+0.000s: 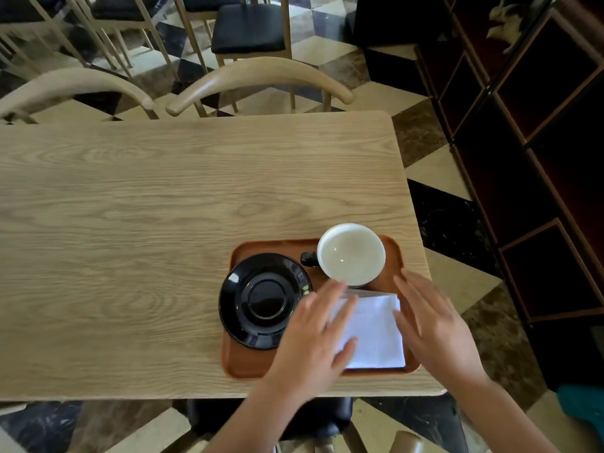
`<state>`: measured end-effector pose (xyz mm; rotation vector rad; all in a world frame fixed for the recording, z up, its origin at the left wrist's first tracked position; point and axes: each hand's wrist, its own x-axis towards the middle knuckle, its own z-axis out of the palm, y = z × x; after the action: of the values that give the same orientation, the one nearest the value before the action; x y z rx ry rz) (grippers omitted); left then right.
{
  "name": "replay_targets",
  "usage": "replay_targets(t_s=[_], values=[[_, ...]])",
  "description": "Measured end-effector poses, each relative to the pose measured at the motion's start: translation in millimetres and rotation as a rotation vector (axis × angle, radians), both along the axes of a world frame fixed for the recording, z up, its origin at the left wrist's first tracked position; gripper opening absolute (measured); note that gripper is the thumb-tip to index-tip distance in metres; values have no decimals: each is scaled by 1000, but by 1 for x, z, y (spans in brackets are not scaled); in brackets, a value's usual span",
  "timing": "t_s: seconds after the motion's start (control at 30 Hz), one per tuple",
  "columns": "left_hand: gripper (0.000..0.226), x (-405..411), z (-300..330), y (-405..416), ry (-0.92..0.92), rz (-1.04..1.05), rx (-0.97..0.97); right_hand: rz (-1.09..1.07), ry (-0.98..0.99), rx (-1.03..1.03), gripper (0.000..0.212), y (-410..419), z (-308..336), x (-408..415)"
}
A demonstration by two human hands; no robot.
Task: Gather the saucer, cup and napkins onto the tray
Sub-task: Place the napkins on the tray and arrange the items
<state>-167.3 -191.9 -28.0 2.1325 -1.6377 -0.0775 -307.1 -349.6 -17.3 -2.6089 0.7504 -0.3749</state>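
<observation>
A brown tray lies at the table's near right corner. On its left part rests a black saucer, overhanging the tray's left rim a little. A cup, white inside with a dark handle pointing left, stands at the tray's far right. White napkins lie stacked on the near right part. My left hand hovers over the napkins' left edge, fingers spread. My right hand is over their right edge, fingers also apart. Neither hand grips anything.
The wooden table stretches left and away. Two curved wooden chair backs stand at its far edge, more chairs beyond. A dark shelf unit runs along the right. A black seat sits below the near edge.
</observation>
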Motion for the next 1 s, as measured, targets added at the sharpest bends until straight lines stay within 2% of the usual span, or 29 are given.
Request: replay_targets(t_s=[0.07,0.2,0.53,0.67,0.8,1.0], values=[[50,-20,-12,5,-26,-81,109,124,65,-38,52,8,-10,-20],[53,-31,-22,0,-23,-30,247,243,210,-73,49,17,-22,-31],[54,-24,-21,6,-67,-10,325,250,221,-136,57,25,-20,-19],[54,-23,-19,13,-60,-6,336,247,235,-157,44,32,-20,-15],[54,-22,-17,16,-85,-16,369,236,267,-160,62,37,-18,-13],[57,-28,-10,10,-167,-8,450,221,301,-197,63,39,-10,-10]])
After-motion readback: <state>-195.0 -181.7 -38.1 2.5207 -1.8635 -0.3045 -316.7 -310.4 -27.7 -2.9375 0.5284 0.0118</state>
